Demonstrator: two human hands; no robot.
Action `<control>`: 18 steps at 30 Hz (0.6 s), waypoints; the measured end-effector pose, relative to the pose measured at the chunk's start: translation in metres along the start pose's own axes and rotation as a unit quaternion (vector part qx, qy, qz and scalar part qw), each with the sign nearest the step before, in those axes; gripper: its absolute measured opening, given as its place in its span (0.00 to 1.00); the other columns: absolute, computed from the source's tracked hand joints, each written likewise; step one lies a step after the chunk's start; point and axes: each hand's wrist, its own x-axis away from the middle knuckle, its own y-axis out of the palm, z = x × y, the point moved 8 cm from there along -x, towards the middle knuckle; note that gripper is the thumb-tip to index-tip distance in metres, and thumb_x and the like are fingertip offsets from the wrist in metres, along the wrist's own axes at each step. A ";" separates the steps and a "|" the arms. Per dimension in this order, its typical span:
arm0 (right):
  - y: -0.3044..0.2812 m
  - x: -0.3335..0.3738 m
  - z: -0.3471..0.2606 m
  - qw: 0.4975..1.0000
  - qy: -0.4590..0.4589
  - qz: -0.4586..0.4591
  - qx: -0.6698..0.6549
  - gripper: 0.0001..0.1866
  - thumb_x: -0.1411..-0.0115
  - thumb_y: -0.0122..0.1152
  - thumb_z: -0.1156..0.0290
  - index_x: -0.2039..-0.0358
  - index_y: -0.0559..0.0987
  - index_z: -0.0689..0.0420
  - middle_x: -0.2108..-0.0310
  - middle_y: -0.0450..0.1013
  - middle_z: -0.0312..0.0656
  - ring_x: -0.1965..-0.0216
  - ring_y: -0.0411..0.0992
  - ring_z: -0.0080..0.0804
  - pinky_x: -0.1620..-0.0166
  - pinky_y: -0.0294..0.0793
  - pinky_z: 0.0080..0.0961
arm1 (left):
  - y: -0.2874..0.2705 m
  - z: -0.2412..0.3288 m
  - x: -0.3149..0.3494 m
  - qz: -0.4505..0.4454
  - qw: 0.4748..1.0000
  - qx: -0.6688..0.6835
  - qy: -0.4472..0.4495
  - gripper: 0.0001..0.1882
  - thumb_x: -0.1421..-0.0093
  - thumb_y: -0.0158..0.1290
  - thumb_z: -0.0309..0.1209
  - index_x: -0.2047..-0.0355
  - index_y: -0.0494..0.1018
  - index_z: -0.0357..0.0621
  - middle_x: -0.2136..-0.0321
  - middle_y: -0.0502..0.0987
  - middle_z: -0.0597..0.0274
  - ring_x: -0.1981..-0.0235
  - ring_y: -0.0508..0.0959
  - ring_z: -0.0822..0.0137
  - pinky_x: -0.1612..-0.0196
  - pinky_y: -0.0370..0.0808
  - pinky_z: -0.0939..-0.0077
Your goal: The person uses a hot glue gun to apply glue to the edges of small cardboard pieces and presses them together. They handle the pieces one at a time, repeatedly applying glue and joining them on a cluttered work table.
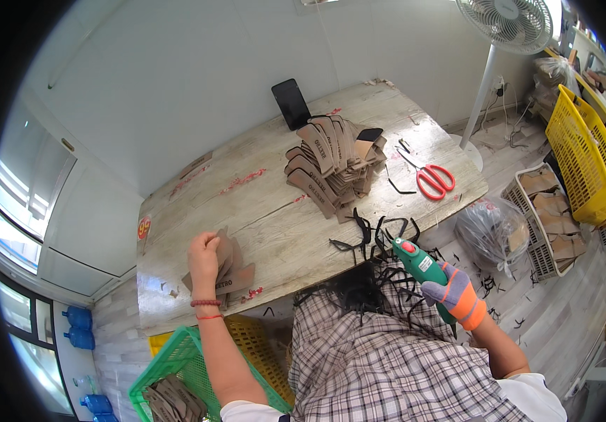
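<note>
My left hand (203, 259) is bare, with red bracelets on its wrist, and its fingers are curled closed at the table's left front. It is against a small stack of flat brown curved pieces (235, 277); whether one is pinched in the fingers is hidden. My right hand (457, 295), in an orange and grey glove, grips a green cordless power tool (415, 261) with a red button. The tool's front end points at a tangle of black strips (366, 235) over the table edge and my lap. A large heap of similar brown pieces (334, 162) lies farther back on the table.
Red-handled scissors (435, 181) and a black phone (290, 104) are on the worn table (246, 197). A green basket (176, 359) with brown pieces stands below left. To the right are a clear plastic bag (493, 232), crates (545, 221), a yellow basket (584, 162) and a standing fan (503, 24).
</note>
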 end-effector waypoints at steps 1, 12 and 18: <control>-0.001 -0.002 0.005 1.000 0.005 0.003 -0.005 0.23 0.48 0.70 0.63 0.58 0.73 0.63 0.74 0.74 0.35 0.75 0.69 0.17 0.71 0.69 0.16 | -0.006 0.005 -0.001 0.062 0.990 -0.112 0.056 0.12 0.47 0.58 0.30 0.62 0.75 0.37 0.70 0.75 0.55 0.64 0.75 0.57 0.60 0.71 0.67; 0.006 -0.014 0.014 0.998 -0.026 0.030 0.056 0.26 0.50 0.72 0.60 0.58 0.74 0.63 0.75 0.74 0.35 0.78 0.68 0.16 0.74 0.69 0.17 | 0.229 0.059 -0.046 -0.021 0.967 0.076 -0.242 0.25 0.50 0.62 0.44 0.61 0.75 0.34 0.57 0.73 0.46 0.51 0.71 0.48 0.48 0.69 0.58; 0.007 -0.013 0.010 0.997 0.007 0.020 0.077 0.26 0.49 0.71 0.60 0.56 0.73 0.62 0.75 0.74 0.35 0.78 0.69 0.16 0.75 0.69 0.16 | 0.232 0.076 -0.058 -0.057 0.936 0.135 -0.321 0.29 0.51 0.64 0.38 0.52 0.68 0.37 0.49 0.68 0.47 0.50 0.71 0.47 0.47 0.68 0.57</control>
